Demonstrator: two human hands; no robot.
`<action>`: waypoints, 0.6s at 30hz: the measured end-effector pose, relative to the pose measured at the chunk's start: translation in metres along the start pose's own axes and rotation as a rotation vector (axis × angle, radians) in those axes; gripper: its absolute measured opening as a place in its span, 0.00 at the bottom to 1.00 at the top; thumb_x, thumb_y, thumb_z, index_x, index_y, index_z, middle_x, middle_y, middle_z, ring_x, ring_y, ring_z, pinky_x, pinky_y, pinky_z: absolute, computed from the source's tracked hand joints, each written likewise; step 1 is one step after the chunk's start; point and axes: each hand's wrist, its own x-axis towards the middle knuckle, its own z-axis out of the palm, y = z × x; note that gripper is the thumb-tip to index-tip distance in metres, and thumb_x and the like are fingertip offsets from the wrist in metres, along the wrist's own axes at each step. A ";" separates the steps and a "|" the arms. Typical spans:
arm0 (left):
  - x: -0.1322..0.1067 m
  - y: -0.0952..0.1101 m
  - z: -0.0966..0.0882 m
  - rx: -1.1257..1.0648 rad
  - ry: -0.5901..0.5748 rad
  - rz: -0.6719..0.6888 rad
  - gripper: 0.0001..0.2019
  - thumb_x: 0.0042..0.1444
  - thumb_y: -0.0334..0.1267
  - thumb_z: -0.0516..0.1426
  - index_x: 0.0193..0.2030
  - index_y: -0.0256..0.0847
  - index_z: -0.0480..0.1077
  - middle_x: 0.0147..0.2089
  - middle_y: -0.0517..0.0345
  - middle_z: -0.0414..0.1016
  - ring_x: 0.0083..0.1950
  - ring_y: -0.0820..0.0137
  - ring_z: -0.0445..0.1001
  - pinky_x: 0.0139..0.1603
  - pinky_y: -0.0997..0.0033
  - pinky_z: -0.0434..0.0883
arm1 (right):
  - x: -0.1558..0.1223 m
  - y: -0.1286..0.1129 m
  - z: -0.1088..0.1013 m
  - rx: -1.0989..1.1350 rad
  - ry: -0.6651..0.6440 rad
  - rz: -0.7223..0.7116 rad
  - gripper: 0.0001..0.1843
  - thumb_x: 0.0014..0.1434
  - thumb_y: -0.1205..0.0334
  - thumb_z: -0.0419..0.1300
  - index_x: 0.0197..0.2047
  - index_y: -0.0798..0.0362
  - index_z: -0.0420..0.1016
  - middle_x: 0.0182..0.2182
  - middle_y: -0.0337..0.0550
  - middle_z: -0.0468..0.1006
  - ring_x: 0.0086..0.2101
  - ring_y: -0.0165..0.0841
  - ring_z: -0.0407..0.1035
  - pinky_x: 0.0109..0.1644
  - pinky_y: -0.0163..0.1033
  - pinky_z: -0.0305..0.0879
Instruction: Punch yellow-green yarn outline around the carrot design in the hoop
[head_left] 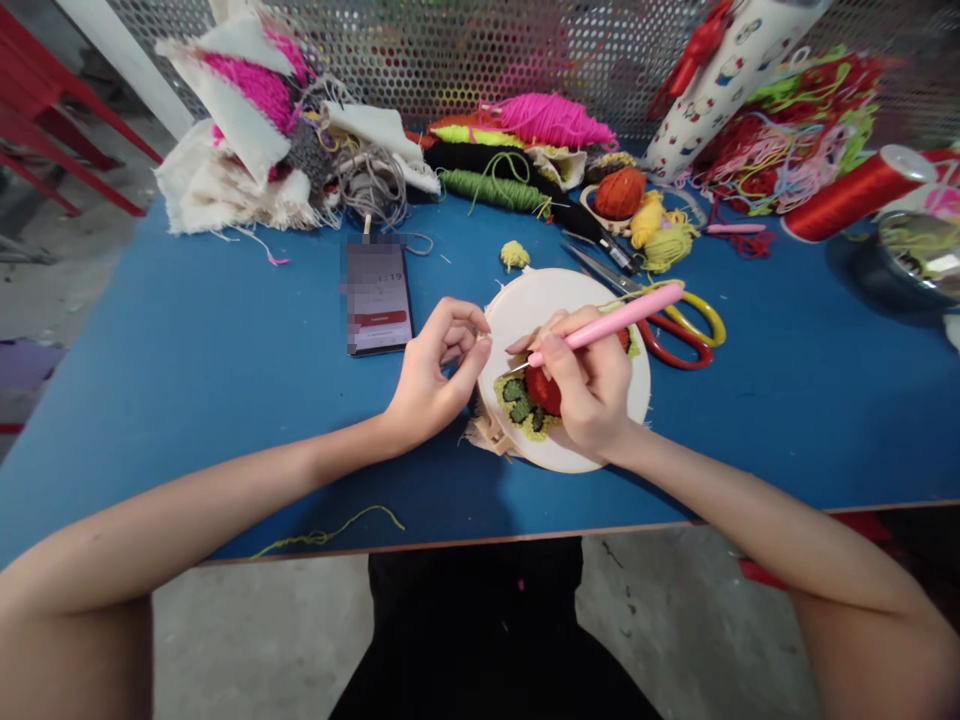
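A round embroidery hoop (574, 292) with white cloth lies in front of me on the blue table. Its cloth carries a looped yarn design (517, 402) in red, green and pale yellow, partly covered by my right hand (592, 385). That hand is closed round a pink punch needle (626, 318), whose metal tip meets the cloth by the yellow edge of the design. Yellow-green yarn trails from the tool's back end. At the hoop's left rim, my left hand (442, 370) is closed, thumb and forefinger pinching the edge.
A phone (379, 300) lies left of the hoop. Scissors (679, 335) with red and yellow handles rest to its right. Yarn bundles (495, 185), cloth scraps (240, 130), a red thread spool (855, 195) and a metal bowl (919, 255) line the back and right. Loose yarn (322, 537) lies near the front edge.
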 end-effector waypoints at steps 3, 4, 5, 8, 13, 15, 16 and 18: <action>0.000 -0.001 0.000 -0.004 0.000 0.004 0.06 0.62 0.37 0.57 0.40 0.41 0.62 0.24 0.70 0.57 0.24 0.78 0.56 0.27 0.76 0.57 | -0.001 0.001 -0.001 -0.021 0.003 -0.018 0.05 0.66 0.63 0.55 0.37 0.49 0.67 0.27 0.35 0.69 0.28 0.28 0.70 0.30 0.38 0.67; 0.000 -0.001 0.000 -0.004 0.000 0.007 0.05 0.62 0.36 0.57 0.40 0.41 0.62 0.24 0.70 0.57 0.24 0.78 0.56 0.27 0.77 0.57 | -0.001 0.001 -0.001 -0.033 0.001 -0.033 0.05 0.66 0.63 0.55 0.37 0.49 0.67 0.27 0.35 0.69 0.28 0.29 0.70 0.31 0.38 0.67; 0.000 -0.001 0.000 -0.001 0.000 0.010 0.05 0.62 0.36 0.56 0.40 0.41 0.62 0.24 0.70 0.57 0.24 0.79 0.56 0.27 0.77 0.57 | -0.001 0.001 -0.001 -0.048 -0.007 -0.054 0.05 0.66 0.64 0.54 0.37 0.49 0.67 0.28 0.36 0.70 0.28 0.29 0.69 0.32 0.39 0.68; -0.001 -0.001 0.001 0.006 0.003 0.016 0.05 0.62 0.34 0.56 0.40 0.41 0.62 0.24 0.70 0.56 0.24 0.79 0.56 0.26 0.77 0.57 | 0.001 0.000 -0.002 -0.097 -0.069 -0.147 0.03 0.65 0.65 0.54 0.38 0.49 0.67 0.29 0.38 0.70 0.31 0.32 0.69 0.39 0.45 0.72; -0.002 0.000 0.001 0.002 0.012 0.034 0.04 0.62 0.33 0.56 0.40 0.41 0.62 0.25 0.69 0.58 0.25 0.79 0.58 0.27 0.78 0.58 | 0.007 -0.006 -0.001 -0.292 -0.295 -0.273 0.05 0.62 0.68 0.56 0.35 0.48 0.67 0.28 0.39 0.72 0.33 0.35 0.67 0.44 0.51 0.72; -0.002 0.000 0.001 0.006 0.014 0.046 0.04 0.62 0.33 0.56 0.40 0.41 0.62 0.27 0.68 0.59 0.25 0.79 0.59 0.27 0.78 0.59 | 0.008 -0.007 -0.001 -0.345 -0.343 -0.277 0.06 0.61 0.68 0.57 0.33 0.49 0.67 0.28 0.39 0.73 0.34 0.36 0.67 0.43 0.51 0.70; -0.002 0.000 0.001 0.010 0.013 0.051 0.04 0.62 0.33 0.56 0.40 0.41 0.62 0.27 0.68 0.59 0.26 0.79 0.59 0.27 0.78 0.59 | 0.007 -0.007 -0.001 -0.323 -0.333 -0.261 0.06 0.61 0.68 0.57 0.34 0.49 0.67 0.28 0.39 0.74 0.34 0.36 0.67 0.44 0.51 0.70; -0.002 0.000 0.001 0.020 0.011 0.059 0.04 0.62 0.33 0.56 0.40 0.41 0.62 0.27 0.68 0.59 0.26 0.79 0.59 0.27 0.78 0.59 | 0.006 -0.006 -0.001 -0.200 -0.257 -0.206 0.05 0.63 0.68 0.56 0.35 0.49 0.68 0.29 0.38 0.74 0.34 0.34 0.68 0.47 0.51 0.71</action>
